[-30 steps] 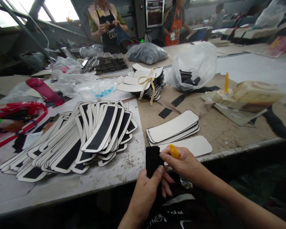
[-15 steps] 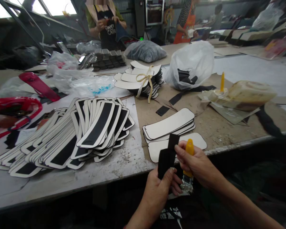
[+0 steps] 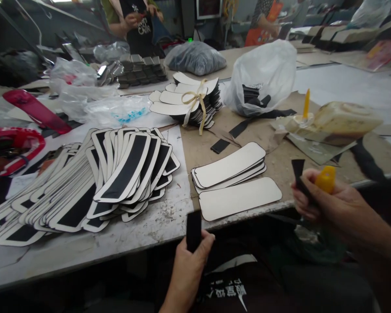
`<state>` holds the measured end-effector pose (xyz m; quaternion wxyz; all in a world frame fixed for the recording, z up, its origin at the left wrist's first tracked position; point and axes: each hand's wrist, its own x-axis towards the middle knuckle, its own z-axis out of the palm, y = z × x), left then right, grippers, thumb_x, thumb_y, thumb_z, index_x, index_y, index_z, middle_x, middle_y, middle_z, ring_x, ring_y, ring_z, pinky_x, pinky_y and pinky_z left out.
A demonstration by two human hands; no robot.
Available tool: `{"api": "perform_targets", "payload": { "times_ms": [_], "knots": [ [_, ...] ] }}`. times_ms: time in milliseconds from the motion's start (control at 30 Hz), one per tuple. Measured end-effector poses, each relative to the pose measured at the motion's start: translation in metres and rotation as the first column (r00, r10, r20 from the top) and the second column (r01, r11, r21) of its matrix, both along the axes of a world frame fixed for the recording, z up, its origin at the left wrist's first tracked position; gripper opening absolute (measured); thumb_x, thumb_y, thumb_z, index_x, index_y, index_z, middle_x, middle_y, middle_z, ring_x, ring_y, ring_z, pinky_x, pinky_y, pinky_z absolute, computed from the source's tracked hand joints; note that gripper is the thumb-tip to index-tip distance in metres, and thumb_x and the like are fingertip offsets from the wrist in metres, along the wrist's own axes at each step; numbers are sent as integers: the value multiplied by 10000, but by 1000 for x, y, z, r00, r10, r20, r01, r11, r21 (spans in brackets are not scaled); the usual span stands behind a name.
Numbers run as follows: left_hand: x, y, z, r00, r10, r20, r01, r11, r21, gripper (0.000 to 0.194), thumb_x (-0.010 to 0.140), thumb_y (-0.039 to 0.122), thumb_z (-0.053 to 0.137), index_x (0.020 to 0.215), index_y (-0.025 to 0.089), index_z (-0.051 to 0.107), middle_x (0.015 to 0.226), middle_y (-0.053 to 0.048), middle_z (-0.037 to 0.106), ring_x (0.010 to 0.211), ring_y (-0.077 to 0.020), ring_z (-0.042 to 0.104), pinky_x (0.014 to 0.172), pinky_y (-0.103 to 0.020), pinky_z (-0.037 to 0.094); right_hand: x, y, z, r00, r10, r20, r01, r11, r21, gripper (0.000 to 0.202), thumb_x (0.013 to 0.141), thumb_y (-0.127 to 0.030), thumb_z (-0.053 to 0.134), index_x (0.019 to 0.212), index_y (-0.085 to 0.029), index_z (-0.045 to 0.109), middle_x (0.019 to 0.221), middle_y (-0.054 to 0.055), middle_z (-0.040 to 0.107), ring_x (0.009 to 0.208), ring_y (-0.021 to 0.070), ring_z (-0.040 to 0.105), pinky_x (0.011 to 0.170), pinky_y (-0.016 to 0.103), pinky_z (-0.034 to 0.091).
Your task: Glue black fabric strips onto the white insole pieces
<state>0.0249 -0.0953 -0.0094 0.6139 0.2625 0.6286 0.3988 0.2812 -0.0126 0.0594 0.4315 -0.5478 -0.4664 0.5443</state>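
Note:
My left hand [image 3: 192, 265] is closed on a black strip [image 3: 193, 228], held upright in front of the table edge. In my right hand [image 3: 326, 204], farther right, a single black strip [image 3: 298, 167] is pinched at the fingertips. That same hand also grips a yellow-handled brush [image 3: 326, 179], whose lower end is hidden or blurred. Between the hands, a white curved panel with a dark edge [image 3: 241, 198] lies at the table's front. Just behind it is a small stack of similar panels [image 3: 230, 165].
To the left lies a large fanned pile of white panels with black strips [image 3: 124, 169]. Behind are a tied bundle of panels [image 3: 172, 98], a clear bag with black pieces [image 3: 263, 74] and a yellowed plastic container [image 3: 345, 124]. Two people stand across the table.
My hands have moved apart. The right hand went right with one black strip and the brush; the left moved left and slightly down, keeping hold of black strip material. The view shifted slightly.

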Motion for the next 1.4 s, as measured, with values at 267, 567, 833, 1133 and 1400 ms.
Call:
{"api": "perform_targets", "payload": {
  "times_ms": [267, 567, 833, 1133, 1400],
  "knots": [
    [-13, 55, 5, 993, -34, -117, 40, 998, 51, 349, 677, 455, 695, 753, 140, 566, 520, 39, 489, 474, -90, 378, 469, -213, 282, -39, 31, 1, 525, 501, 688, -660, 750, -42, 326, 894, -456, 445, 699, -208, 525, 612, -16, 514, 559, 127, 458, 545, 242, 338],
    [-22, 64, 1, 988, -137, -73, 137, 991, -4, 350, 680, 426, 669, 547, 158, 486, 473, 30, 459, 457, -88, 367, 464, -223, 264, -106, 69, -25, 82, 496, 864, -825, 520, -221, 135, 890, -279, 516, 855, -186, 608, 767, 52, 655, 702, 186, 593, 573, 236, 321],
    [-27, 66, 1, 993, -118, 0, 118, 991, -57, 286, 691, 351, 634, 546, 157, 480, 480, 31, 458, 450, -82, 357, 452, -220, 257, -114, 73, -35, 14, 463, 886, -829, 501, -249, 191, 910, -330, 473, 915, -192, 605, 794, 64, 676, 733, 211, 623, 567, 252, 318],
    [-29, 69, 1, 994, -107, 33, 109, 991, -77, 271, 692, 324, 605, 522, 166, 465, 451, 34, 433, 438, -84, 330, 449, -231, 240, -111, 76, -40, 95, 504, 858, -840, 503, -202, 186, 908, -310, 456, 917, -194, 601, 793, 56, 672, 710, 190, 608, 560, 239, 312],
    [-28, 70, 2, 991, -124, 46, 128, 986, -103, 313, 692, 349, 602, 483, 172, 452, 429, 31, 409, 430, -84, 312, 450, -237, 228, -109, 82, -44, 120, 538, 834, -854, 484, -190, 181, 879, -312, 475, 879, -202, 619, 765, 56, 668, 691, 197, 606, 562, 238, 330]
  ]
}}
